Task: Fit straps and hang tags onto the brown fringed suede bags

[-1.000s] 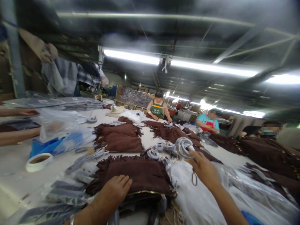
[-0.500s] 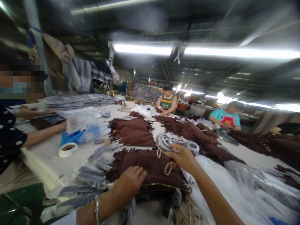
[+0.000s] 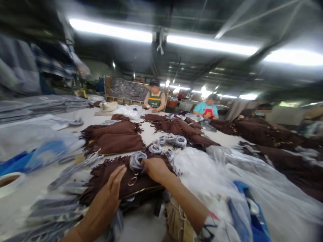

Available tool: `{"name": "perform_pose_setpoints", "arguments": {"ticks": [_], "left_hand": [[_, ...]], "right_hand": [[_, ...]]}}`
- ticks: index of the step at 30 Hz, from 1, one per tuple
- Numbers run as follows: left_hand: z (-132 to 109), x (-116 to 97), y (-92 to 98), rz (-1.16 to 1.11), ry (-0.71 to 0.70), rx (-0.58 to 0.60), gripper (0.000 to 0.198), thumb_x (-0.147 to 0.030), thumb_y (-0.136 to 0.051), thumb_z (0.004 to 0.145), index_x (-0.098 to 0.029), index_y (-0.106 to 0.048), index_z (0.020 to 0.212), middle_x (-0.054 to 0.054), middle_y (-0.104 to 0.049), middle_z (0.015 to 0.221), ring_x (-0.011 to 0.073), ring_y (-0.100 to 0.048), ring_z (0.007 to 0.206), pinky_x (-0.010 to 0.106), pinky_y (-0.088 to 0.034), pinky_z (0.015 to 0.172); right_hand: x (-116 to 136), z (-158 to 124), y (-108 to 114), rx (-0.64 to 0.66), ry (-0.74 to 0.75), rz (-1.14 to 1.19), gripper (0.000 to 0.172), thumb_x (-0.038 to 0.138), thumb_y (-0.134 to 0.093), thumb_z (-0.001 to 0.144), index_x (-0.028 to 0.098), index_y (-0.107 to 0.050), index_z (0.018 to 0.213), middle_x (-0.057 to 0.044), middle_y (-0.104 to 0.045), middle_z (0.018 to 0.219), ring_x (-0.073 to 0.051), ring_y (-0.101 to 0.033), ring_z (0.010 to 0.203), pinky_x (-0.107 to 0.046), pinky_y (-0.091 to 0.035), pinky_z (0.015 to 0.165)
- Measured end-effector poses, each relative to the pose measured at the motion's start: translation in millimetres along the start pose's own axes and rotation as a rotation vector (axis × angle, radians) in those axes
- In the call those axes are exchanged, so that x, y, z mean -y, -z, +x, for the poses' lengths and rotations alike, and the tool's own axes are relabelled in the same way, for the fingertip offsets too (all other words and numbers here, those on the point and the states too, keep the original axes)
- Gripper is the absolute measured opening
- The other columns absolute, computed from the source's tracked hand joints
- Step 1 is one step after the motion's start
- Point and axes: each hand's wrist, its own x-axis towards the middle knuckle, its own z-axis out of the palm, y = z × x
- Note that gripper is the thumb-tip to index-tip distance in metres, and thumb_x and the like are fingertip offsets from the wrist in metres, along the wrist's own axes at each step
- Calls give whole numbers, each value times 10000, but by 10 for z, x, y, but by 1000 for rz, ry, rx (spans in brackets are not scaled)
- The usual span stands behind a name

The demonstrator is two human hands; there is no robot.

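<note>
A brown fringed bag (image 3: pixel 126 191) with a gold zip along its near edge lies flat in front of me. My right hand (image 3: pixel 156 170) is closed on a coiled grey strap (image 3: pixel 137 162) over the bag; a gold clip (image 3: pixel 132 180) hangs from the coil. My left hand (image 3: pixel 109 193) is at the bag's left side, its fingers stretched out and holding nothing. Whether its palm touches the bag is hidden. Just beyond my right hand lie several more coiled grey straps (image 3: pixel 179 142).
More brown fringed bags (image 3: pixel 119 144) lie on the white table (image 3: pixel 151 132). Plastic-wrapped grey pieces (image 3: pixel 54 208) and a roll of white tape (image 3: pixel 11 183) are to the left. Clear plastic bags (image 3: pixel 199 168) heap on the right. Two co-workers (image 3: pixel 154 97) sit across the table.
The view has swung right. My left hand has lifted off the bag's top. My right hand has brought a coil lower over the bag, and several coils now lie beyond it.
</note>
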Motion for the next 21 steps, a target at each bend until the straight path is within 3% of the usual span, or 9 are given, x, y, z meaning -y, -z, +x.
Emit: {"name": "perform_pose_setpoints", "arguments": {"ticks": [3,5,9,12,16,19,21], "left_hand": [[20,62,-57,106,-54,-34,910,-21,-425,662,-176,-140,1512,149,-183,1573,334,-260,1427,537,-370,1103],[22,136,-99,201,-149,-26,835,-20,-423,683,-226,-282,1480,107,-259,1566,335,-271,1425,545,-357,1105],[3,305,-186,327,-336,31,632,-45,-436,750,-248,-520,1342,73,-510,1429,294,-510,1266,454,-453,1026],[-3,344,-231,309,-300,64,618,-24,-413,761,-227,-549,1328,77,-524,1420,246,-579,1184,368,-493,978],[34,259,-205,310,-234,148,615,-3,-382,761,-199,-587,1306,104,-524,1419,264,-569,1209,416,-474,1008],[102,93,-19,324,-243,294,627,-21,-413,713,-165,-600,1294,141,-554,1382,306,-553,1232,490,-454,1014],[186,-117,177,247,-298,382,644,-61,-450,722,-174,-548,1349,133,-564,1373,311,-529,1260,497,-448,1020]], "right_hand": [[210,64,-178,-65,-82,-52,277,341,-569,892,164,-632,1095,-152,-743,1002,-298,-698,946,-393,-504,802],[361,81,-292,-106,-114,-49,281,363,-525,917,150,-616,1076,-158,-745,969,-292,-708,893,-380,-517,745],[417,-94,-300,-196,-141,35,237,393,-552,895,193,-623,1001,-101,-750,870,-268,-712,806,-340,-517,688],[78,-475,-80,-375,-244,123,227,419,-499,928,240,-617,1001,-65,-734,958,-244,-692,889,-333,-501,780],[-658,-1012,277,-691,-555,229,423,427,-334,976,137,-471,1253,-216,-614,1204,-291,-651,964,-457,-470,877],[-1070,-1116,336,-723,-623,409,649,482,-509,884,136,-311,1396,-255,-529,1321,-227,-689,755,-394,-554,683],[-1206,-1046,254,-666,-596,557,691,471,-609,809,150,-361,1369,-207,-615,1217,-172,-672,595,-327,-554,526]]}}
